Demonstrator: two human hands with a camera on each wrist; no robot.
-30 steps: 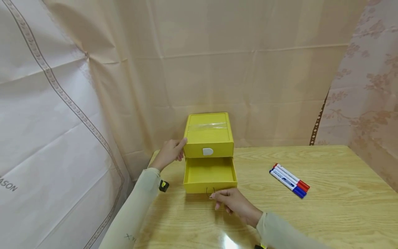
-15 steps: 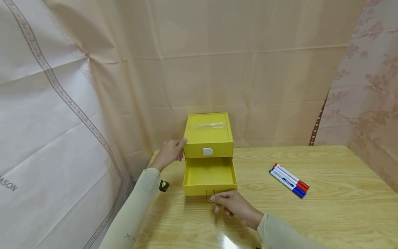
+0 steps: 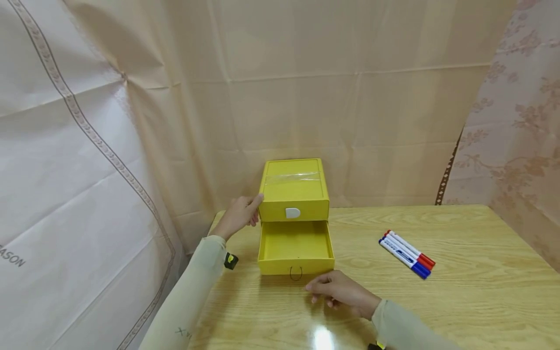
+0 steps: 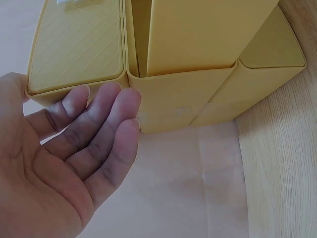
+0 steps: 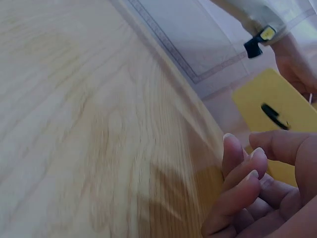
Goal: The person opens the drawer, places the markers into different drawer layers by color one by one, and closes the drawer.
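A yellow drawer unit (image 3: 292, 187) stands on the table, its upper drawer pushed in, with a white knob (image 3: 292, 213) on the front. Below it the middle drawer (image 3: 297, 266) is pulled out, its inside bare, and a dark thin loop handle (image 3: 296, 275) hangs from its front. My left hand (image 3: 238, 214) rests against the unit's left side, thumb at the top edge; in the left wrist view its loosely bent fingers (image 4: 106, 134) touch the side wall. My right hand (image 3: 343, 294) hovers right of the loop, fingers loosely curled around nothing.
Several red- and blue-capped markers (image 3: 407, 253) lie side by side on the wooden table (image 3: 472, 282) to the right. Clear tape (image 3: 293, 178) crosses the unit's top. Behind it hangs a beige curtain (image 3: 288, 97); a white sheet (image 3: 78, 194) hangs at the left.
The middle drawer has slid slightly further out. My right hand has let go of the loop and moved right, away from it. My left hand has stayed in place.
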